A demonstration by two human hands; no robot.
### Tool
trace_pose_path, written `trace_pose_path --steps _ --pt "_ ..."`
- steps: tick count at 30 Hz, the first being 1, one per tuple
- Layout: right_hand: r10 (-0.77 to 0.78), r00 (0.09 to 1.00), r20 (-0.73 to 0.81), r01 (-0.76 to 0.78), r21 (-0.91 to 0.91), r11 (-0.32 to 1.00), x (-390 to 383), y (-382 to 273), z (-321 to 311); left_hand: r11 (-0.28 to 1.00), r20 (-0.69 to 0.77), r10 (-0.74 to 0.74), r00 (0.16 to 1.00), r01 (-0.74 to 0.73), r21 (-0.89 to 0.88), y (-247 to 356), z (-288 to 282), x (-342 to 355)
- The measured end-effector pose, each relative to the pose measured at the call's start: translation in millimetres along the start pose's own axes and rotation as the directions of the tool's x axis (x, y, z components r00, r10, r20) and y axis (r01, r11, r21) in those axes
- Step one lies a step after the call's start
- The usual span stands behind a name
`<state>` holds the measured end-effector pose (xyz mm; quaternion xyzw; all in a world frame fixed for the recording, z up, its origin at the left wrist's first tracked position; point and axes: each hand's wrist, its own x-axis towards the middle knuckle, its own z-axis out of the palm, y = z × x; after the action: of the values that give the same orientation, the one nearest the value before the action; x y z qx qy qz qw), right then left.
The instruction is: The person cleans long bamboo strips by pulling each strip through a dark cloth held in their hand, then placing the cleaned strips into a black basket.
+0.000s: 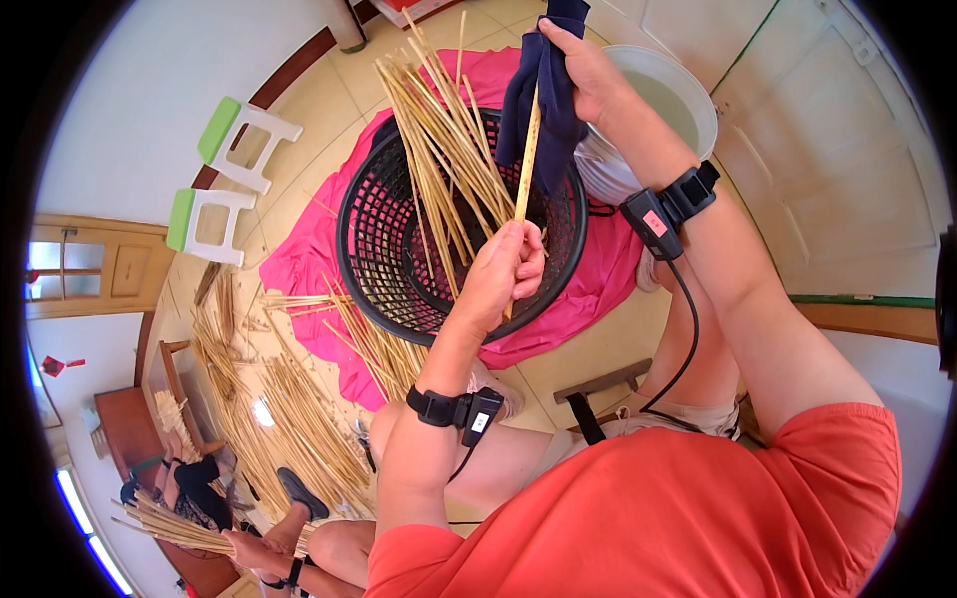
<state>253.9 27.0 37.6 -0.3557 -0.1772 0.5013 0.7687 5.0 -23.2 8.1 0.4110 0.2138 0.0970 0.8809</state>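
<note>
The pink cloth (304, 254) lay spread over the floor (334, 75) beneath the black basket (374, 204), probably to catch scraps. The basket stood upright, and the bundle of stalks (434, 130) leaned inside it with the tops rising past the far rim, which seemed to leave each one easy to draw out. A white bucket (606, 177) holding pale liquid (658, 105) stood just beside it, perhaps set there for easy reach by the right hand (588, 80). That hand's fingers were clamped on a dark blue cloth (558, 125), bunched at the upper part of a single stalk (527, 169); whether it wrapped fully around, I could not tell. The stalk slanted over the basket, where the left hand (498, 264) had its fingers closed on the lower part, presumably to steady it against the cloth's grip.
</note>
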Motion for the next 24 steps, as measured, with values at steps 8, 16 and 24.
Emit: trace_pose_path --steps 8,16,24 --pt "-0.043 0.991 -0.129 0.043 0.001 0.999 -2 10 3 0.96 -0.046 0.111 0.993 -0.095 0.265 -1 -3 6" --pt "0.149 0.986 -0.075 -0.158 -0.149 0.976 -48 67 31 0.951 -0.241 0.196 0.951 -0.123 0.285 1 -7 17" --pt "0.256 0.966 0.043 -0.227 -0.339 0.913 -71 73 41 0.698 -0.3 0.274 0.914 0.026 0.716 39 -24 13"
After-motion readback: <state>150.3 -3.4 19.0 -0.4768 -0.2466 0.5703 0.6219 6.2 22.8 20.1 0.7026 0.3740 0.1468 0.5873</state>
